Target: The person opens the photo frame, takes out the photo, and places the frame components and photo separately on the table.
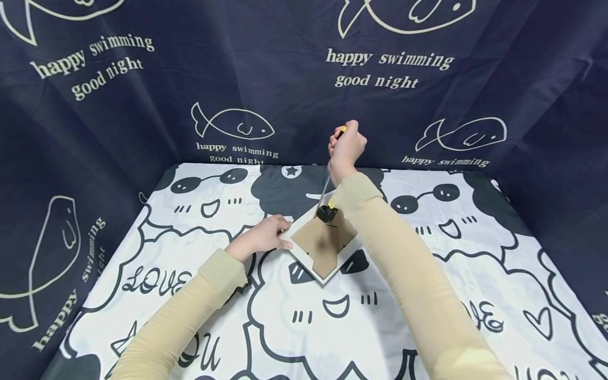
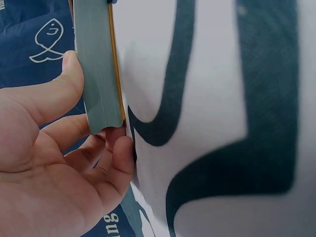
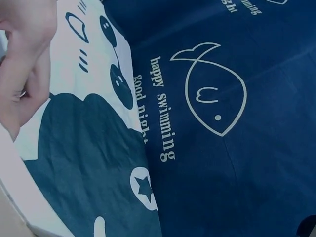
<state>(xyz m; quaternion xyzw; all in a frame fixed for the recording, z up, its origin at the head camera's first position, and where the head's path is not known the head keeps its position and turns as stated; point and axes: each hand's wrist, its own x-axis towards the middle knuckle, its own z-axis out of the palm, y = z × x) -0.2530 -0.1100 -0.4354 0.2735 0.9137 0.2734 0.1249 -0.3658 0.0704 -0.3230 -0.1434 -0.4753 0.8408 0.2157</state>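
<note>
A white picture frame (image 1: 301, 261) with a brown backing board (image 1: 309, 240) lies back up on the patterned cloth. My left hand (image 1: 263, 236) grips its left corner; in the left wrist view the thumb and fingers (image 2: 74, 79) sit around the frame's edge (image 2: 98, 64). Raised above the far side, my right hand (image 1: 349, 145) is curled round a screwdriver (image 1: 343, 130) with a yellow and black handle end. Its thin shaft slants down toward the frame's upper edge. A small black and yellow object (image 1: 325, 214) is on the board; its kind is unclear.
The black-and-white cartoon cloth (image 1: 190, 316) covers the table. Dark blue fabric (image 1: 294, 79) with fish drawings and lettering hangs behind it and at both sides. My right forearm passes over the right part of the frame and hides it.
</note>
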